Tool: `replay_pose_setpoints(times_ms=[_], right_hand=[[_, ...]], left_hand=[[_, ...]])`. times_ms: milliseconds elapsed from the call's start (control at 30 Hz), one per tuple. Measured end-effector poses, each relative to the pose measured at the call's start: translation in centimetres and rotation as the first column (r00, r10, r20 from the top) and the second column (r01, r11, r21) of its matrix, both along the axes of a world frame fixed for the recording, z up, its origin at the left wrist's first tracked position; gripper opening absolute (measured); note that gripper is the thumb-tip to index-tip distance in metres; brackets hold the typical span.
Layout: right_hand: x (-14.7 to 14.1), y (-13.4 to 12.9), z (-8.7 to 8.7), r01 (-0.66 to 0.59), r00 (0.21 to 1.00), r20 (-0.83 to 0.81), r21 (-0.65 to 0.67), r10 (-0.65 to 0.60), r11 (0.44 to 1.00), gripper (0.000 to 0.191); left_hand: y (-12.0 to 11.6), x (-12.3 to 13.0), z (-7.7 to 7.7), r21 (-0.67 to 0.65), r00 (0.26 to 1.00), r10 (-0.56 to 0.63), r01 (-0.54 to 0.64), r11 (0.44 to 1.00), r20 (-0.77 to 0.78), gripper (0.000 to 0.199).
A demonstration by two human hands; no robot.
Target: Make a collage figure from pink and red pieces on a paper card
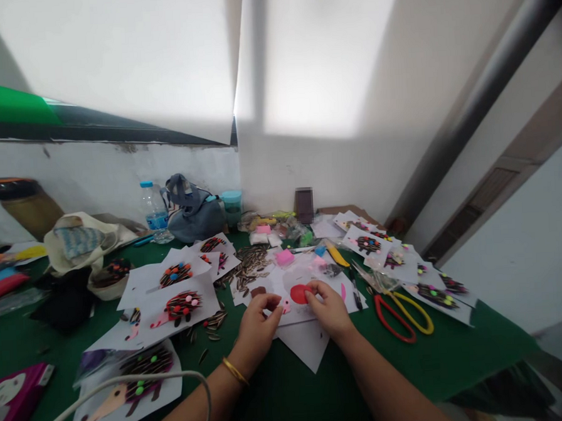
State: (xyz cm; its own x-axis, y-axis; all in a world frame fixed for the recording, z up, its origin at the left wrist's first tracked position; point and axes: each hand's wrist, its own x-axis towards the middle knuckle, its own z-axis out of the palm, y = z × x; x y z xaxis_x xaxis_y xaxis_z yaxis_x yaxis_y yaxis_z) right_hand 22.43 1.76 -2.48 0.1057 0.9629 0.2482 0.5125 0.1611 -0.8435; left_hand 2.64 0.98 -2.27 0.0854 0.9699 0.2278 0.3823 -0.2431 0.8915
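A flat red oval (pixel 299 294) lies on a white sheet (pixel 287 333) in the middle of the table. The thumb and fingers of my right hand (pixel 327 308) pinch its right edge. My left hand (pixel 260 321) is just left of the oval, fingers curled together over the sheet; what its fingertips hold, if anything, is too small to name. A small pink piece (pixel 286 306) sits between my hands, and a pink strip (pixel 343 291) lies right of my right hand. Pink clay (pixel 284 257) is behind them.
Large scissors (pixel 396 317) with red and yellow handles lie at the right. Striped seeds (pixel 250 264) are heaped behind my left hand. Sheets with seed-covered figures (pixel 185 306) spread on both sides. A bottle (pixel 156 217) and blue bag (pixel 194 215) stand by the wall; a white cable (pixel 143 376) crosses front left.
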Motion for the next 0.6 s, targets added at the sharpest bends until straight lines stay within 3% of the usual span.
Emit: replay_pose_setpoints(times_ms=[267,600], right_hand=[[0.2,0.1,-0.4,-0.017,0.997,0.070,-0.041,0.019,0.999,0.020],[-0.2,0.2,-0.4,-0.004,0.974,0.227,-0.078,0.021,0.997,0.026]], left_hand=[[-0.7,0.2,0.4,0.138,0.972,-0.126,0.154,0.978,-0.197,0.013],[-1.6,0.4,1.1,0.078,0.842,-0.158,0.229,0.970,-0.516,0.013]])
